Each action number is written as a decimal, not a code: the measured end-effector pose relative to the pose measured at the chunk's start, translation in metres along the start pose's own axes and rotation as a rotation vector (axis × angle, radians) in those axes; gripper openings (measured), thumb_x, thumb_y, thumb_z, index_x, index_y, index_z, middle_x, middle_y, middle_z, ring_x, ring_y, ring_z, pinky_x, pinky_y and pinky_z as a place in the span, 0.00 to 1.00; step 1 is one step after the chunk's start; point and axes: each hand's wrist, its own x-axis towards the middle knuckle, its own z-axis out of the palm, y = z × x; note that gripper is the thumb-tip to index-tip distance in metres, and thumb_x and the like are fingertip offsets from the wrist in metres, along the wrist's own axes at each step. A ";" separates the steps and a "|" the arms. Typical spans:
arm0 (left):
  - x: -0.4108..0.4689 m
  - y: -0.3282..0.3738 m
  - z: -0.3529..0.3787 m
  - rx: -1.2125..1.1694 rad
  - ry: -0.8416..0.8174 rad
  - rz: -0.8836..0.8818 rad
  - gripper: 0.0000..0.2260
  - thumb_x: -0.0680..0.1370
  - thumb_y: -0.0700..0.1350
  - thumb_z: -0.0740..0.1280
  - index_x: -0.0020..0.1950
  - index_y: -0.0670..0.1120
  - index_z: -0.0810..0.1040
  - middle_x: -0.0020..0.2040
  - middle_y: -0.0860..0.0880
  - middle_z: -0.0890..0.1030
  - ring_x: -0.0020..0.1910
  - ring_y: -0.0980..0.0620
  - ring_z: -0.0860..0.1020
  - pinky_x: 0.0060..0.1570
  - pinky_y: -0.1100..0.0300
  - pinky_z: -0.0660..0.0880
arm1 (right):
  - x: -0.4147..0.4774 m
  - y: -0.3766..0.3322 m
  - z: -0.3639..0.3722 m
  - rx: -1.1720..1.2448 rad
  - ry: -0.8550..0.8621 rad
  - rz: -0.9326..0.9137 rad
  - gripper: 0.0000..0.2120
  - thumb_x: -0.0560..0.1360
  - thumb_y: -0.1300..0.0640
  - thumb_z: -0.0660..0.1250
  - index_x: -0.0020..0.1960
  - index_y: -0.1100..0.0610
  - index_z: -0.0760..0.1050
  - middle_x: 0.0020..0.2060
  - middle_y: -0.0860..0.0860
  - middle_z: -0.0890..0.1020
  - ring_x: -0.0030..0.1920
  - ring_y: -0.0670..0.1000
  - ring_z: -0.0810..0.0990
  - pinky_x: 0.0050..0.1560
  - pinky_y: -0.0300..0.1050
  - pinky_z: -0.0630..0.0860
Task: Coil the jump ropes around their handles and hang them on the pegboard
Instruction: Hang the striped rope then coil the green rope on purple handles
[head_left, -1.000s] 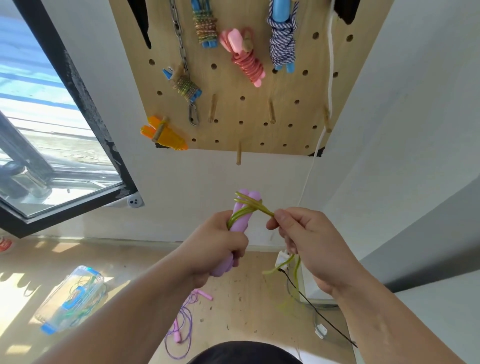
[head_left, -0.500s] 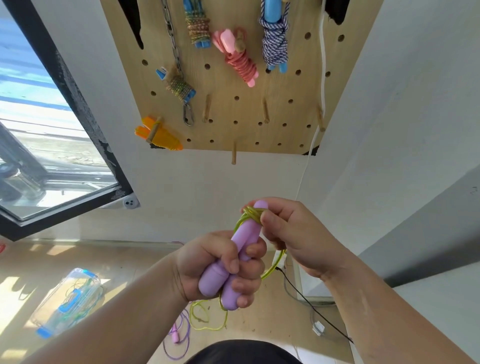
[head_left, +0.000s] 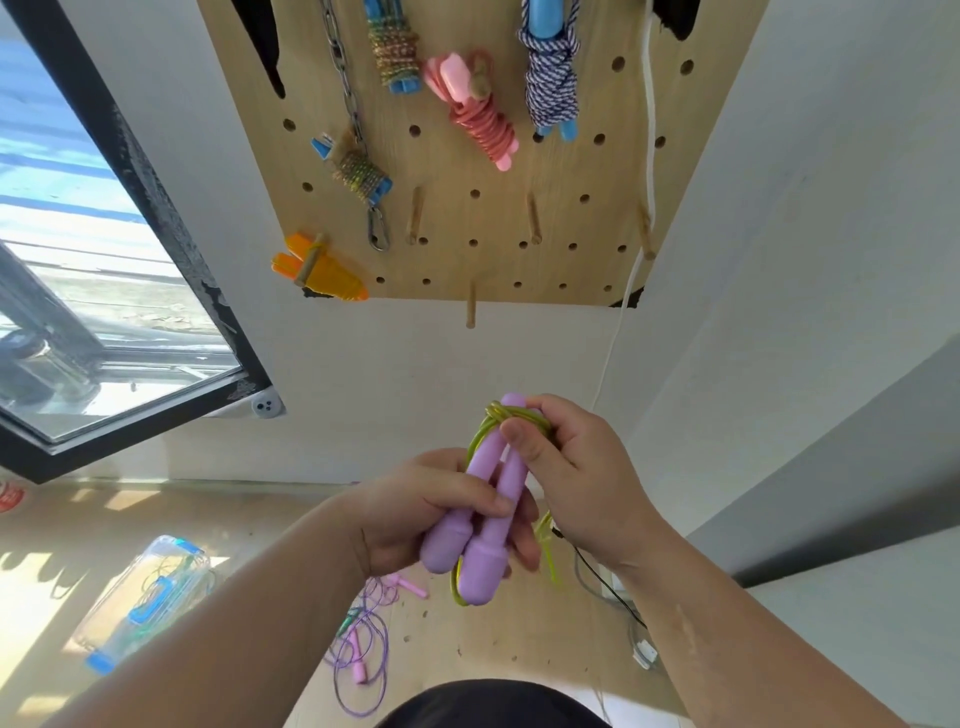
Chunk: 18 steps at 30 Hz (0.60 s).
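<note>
My left hand (head_left: 415, 512) grips two lilac jump-rope handles (head_left: 485, 506) held side by side, their butt ends pointing down. A yellow-green rope (head_left: 511, 417) is looped round the handles' upper ends, and my right hand (head_left: 576, 470) pinches it there with thumb and fingers. More of the rope hangs in a loop below the handles. Above, the wooden pegboard (head_left: 467, 218) carries several coiled ropes: a pink one (head_left: 480, 122), a blue-and-white one (head_left: 550, 88) and an orange one (head_left: 317, 267). A bare peg (head_left: 470, 310) sticks out at the board's lower edge.
A purple rope with pink handles (head_left: 363, 642) lies loose on the wooden floor. A clear plastic box (head_left: 145, 592) with ropes inside sits at the lower left. A window (head_left: 104, 291) is on the left, a white cord (head_left: 647, 156) hangs by the pegboard, and cables (head_left: 618, 597) lie near the wall.
My right hand moved in from pulling the rope sideways and now presses the loops onto the handle tops. The left hand turned the handles so both butt ends face the camera.
</note>
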 end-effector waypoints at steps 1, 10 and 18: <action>0.001 0.002 0.001 0.114 0.137 0.018 0.15 0.73 0.42 0.70 0.55 0.33 0.78 0.47 0.30 0.82 0.47 0.39 0.82 0.51 0.47 0.80 | 0.001 0.001 -0.001 -0.018 0.048 -0.001 0.05 0.81 0.54 0.67 0.47 0.51 0.78 0.30 0.47 0.81 0.31 0.50 0.79 0.37 0.46 0.77; 0.013 -0.016 0.041 1.132 0.893 0.208 0.17 0.73 0.48 0.69 0.55 0.55 0.63 0.48 0.57 0.74 0.44 0.52 0.76 0.43 0.54 0.75 | 0.006 0.005 0.003 -0.104 0.257 0.006 0.07 0.80 0.49 0.67 0.48 0.51 0.81 0.37 0.47 0.83 0.39 0.47 0.80 0.40 0.42 0.74; 0.000 0.015 0.015 0.632 0.583 0.186 0.15 0.61 0.42 0.69 0.45 0.40 0.73 0.35 0.46 0.73 0.30 0.48 0.69 0.30 0.51 0.67 | 0.008 -0.002 -0.028 0.006 -0.068 -0.046 0.14 0.82 0.49 0.62 0.66 0.48 0.77 0.31 0.41 0.74 0.33 0.47 0.71 0.42 0.55 0.80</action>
